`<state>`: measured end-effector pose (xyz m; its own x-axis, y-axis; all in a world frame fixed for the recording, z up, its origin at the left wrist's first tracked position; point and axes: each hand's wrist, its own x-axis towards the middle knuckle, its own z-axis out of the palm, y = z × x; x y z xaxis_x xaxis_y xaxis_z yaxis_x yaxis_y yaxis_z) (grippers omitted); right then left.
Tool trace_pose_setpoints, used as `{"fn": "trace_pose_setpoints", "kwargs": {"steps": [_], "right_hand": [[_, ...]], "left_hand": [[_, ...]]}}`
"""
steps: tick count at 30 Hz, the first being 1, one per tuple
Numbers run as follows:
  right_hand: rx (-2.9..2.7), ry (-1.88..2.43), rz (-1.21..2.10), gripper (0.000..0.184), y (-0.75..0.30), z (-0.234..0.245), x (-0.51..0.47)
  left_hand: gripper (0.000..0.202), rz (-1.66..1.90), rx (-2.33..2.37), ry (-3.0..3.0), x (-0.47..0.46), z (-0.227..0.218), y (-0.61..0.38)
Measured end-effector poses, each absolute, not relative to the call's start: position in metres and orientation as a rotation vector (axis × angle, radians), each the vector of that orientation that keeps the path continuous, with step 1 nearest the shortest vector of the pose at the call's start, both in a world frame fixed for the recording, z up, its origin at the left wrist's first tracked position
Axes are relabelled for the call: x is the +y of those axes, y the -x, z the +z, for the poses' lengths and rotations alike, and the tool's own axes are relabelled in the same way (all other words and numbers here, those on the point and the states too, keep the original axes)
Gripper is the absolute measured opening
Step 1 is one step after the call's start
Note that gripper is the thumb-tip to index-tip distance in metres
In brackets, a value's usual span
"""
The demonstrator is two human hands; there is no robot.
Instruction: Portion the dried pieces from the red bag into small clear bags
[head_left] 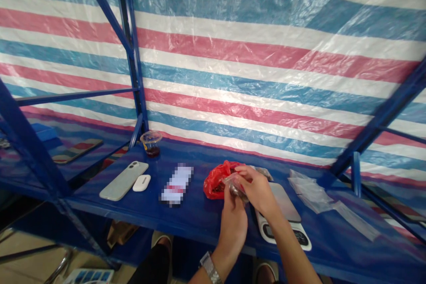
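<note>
Both my hands meet over the blue shelf at a small clear plastic bag with dark contents. My left hand, with a metal watch on its wrist, grips the bag from below. From the right, my right hand pinches the bag's upper part. Just behind and left of them lies an open red plastic bag with dark bits inside. A white digital scale with a metal plate sits partly under my right forearm. Another filled clear bag is behind my right hand, partly hidden.
Several flat clear bags lie right of the scale. To the left are a pixelated phone-shaped object, a white earbud case, a pale phone and a plastic cup with dark liquid. Blue posts and a striped tarp bound the shelf.
</note>
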<state>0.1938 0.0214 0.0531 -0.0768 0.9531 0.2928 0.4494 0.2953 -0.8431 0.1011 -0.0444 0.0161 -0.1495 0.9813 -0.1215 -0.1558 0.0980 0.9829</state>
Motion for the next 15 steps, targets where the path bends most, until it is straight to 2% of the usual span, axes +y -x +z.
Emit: {"fn": "trace_pose_setpoints", "kwargs": {"steps": [9,13,15], "right_hand": [[-1.663,1.129,0.863,0.030,-0.252,0.074,0.003],[-1.504,1.306,0.765,0.033,-0.284,0.069,0.004],[-1.457,1.487,0.645,0.028,-0.305,0.059,0.007]], "left_hand": [[0.058,1.151,1.543,-1.572,-0.070,0.037,-0.093],[0.059,1.119,1.577,-1.645,-0.072,0.040,-0.094],[0.058,1.089,1.610,-1.650,-0.073,0.041,-0.095]]}}
